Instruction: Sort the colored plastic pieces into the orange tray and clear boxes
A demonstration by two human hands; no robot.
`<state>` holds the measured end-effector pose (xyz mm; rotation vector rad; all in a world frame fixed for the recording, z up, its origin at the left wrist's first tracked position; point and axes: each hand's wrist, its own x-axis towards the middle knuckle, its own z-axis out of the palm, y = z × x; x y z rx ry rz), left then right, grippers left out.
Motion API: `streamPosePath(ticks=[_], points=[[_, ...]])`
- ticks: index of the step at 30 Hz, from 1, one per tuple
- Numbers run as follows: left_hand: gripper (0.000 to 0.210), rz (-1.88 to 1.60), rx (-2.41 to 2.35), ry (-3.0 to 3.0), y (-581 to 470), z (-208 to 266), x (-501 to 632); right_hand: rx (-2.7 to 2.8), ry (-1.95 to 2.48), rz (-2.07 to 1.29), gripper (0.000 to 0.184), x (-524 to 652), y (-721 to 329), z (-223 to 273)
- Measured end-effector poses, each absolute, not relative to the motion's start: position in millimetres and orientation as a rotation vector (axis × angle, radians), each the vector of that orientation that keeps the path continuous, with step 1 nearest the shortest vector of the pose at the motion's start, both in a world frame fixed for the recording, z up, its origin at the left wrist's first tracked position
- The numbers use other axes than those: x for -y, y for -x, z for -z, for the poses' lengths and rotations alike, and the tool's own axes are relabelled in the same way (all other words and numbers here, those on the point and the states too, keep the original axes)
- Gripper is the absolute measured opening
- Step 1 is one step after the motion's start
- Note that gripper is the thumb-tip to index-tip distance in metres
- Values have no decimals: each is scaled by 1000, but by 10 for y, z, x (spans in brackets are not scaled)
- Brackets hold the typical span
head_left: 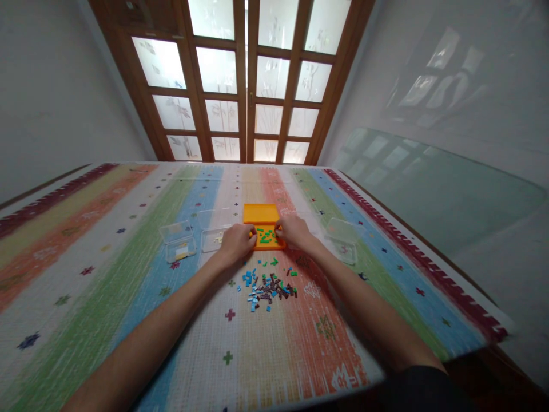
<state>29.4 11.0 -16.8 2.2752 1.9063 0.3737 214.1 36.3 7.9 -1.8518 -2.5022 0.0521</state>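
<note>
Reaches forward with both forearms [178,315] over the striped cloth [266,349], slanting inward either side of the loose bricks [271,288]. Holds the left hand [237,241] bent inward at the left edge of the orange box [270,248], the right hand [295,230] at its right side, knuckles up. Curls fingers [249,229] toward thumbs; cannot tell of any pinch at the tips. Has green bricks [265,241] inside the open box, clear boxes [345,250] to both sides, paned doors [253,97] beyond.

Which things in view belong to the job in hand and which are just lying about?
Likely in the job: left hand, right hand, orange box, green pieces inside it, loose mixed pieces, clear boxes to either side.
Likely just background: striped cloth, glass-paned doors.
</note>
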Motion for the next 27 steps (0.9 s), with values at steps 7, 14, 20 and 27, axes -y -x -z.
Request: streamPosePath(ticks=[7,14,20,27], points=[[25,-393,-1885,-2281,-294,161,-105,2515,1828,-82,34,-299,-2258,-92],[25,-375,-1887,-2289,-303,180,-130,2445,1580,-200,25,-91,-2557,-37],[23,-355,-1845,-2298,-273,186,-192,2372,1229,-526,23,104,-2801,96],[23,-345,-1822,-2276,-260,153,-215,2347,1108,-893,26,249,-2948,176]])
